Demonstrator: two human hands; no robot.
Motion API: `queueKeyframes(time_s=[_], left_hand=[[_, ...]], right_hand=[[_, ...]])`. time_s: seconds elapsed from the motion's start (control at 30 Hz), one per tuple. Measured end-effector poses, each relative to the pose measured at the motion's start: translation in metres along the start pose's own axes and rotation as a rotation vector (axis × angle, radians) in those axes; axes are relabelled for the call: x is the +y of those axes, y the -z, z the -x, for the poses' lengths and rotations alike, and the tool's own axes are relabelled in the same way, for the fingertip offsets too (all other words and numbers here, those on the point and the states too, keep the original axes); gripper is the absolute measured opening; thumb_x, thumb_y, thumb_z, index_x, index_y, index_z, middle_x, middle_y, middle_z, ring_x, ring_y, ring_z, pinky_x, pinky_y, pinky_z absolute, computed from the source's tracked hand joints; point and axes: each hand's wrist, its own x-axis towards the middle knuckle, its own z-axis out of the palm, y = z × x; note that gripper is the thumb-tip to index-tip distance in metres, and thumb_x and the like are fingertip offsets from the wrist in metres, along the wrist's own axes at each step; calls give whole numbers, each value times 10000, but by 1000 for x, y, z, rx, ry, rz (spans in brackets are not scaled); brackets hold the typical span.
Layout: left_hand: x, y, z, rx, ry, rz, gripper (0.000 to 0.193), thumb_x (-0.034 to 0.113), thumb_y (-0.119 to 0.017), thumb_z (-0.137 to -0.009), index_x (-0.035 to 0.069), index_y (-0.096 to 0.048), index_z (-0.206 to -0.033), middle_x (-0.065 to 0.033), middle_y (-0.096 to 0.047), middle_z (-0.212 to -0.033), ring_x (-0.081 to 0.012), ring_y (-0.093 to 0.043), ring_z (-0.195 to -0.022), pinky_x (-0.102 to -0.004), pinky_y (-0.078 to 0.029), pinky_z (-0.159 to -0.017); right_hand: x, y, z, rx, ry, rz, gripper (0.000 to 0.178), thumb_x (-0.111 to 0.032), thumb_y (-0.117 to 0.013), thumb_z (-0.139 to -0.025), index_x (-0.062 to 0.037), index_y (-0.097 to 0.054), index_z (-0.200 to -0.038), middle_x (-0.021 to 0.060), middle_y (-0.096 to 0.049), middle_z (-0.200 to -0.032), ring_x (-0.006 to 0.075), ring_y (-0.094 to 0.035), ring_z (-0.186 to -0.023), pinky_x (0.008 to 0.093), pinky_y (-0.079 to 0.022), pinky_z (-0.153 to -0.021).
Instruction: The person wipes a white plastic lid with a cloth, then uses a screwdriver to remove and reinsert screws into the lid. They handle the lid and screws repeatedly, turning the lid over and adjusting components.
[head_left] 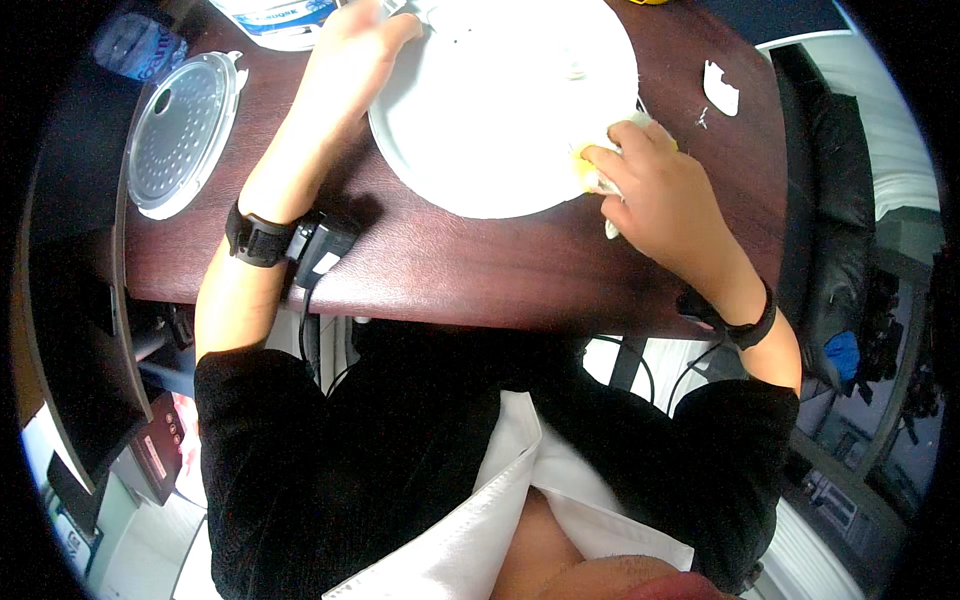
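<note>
white plate [490,130], right hand [650,185] curled around yellow-white wad [587,172], left hand [362,45], grip unclear

Head camera: left of a side-by-side pair worn on the person's head, looking steeply down.
Black top [420,460]: nearest, filling much of the lower half.
Table [480,268], left hand [362,45], right hand [660,185]: farther off, upper half.
Fisheye rim: round, corners black.

The person's two bare forearms reached forward. The left forearm [305,155] slanted up and rightward, the left hand [362,48] blurred near the top edge, thumb out to the right. The right forearm [733,283] angled inward, the right hand [655,190] back upward, fingers [610,157] curled in a grip.
</note>
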Motion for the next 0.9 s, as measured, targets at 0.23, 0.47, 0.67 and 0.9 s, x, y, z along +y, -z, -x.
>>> queueKeyframes(time_s=[0.23, 0.47, 0.67, 0.9], left_hand=[[10, -10, 3, -4, -22, 56, 495, -45, -471, -783, -38, -522, -1275, -111, -639, -1027, -170, -614, -885, -253, -514, -768], [10, -6, 2, -14, -22, 55, 480, -42, -464, -798, -54, -512, -1275, -147, -627, -1079, -191, -611, -934, -266, -519, -787], [13, -9, 4, 12, -4, -16, 431, -25, -480, -808, -74, -523, -1234, -159, -631, -1044, -195, -620, -900, -277, -526, -762], [20, -10, 10, 65, 5, -92, 400, -21, -480, -805, -83, -537, -1196, -145, -639, -1010, -192, -626, -857, -273, -522, -751]], right_hand=[[5, -6, -3, 28, 68, -63, 177, -114, -650, -690, -67, -623, -859, 88, -522, -927, 267, -557, -918, 376, -497, -682], [36, 4, 6, 99, 65, -296, 186, -125, -640, -729, -86, -633, -911, 119, -548, -967, 305, -579, -855, 410, -493, -720], [-25, 5, 5, 65, -2, -144, 311, -156, -679, -707, -102, -638, -1010, 92, -544, -961, 267, -567, -927, 341, -516, -704], [-28, -11, 0, -96, -6, 64, 258, -184, -710, -693, -94, -635, -922, 63, -541, -943, 256, -556, -923, 337, -521, -690]])
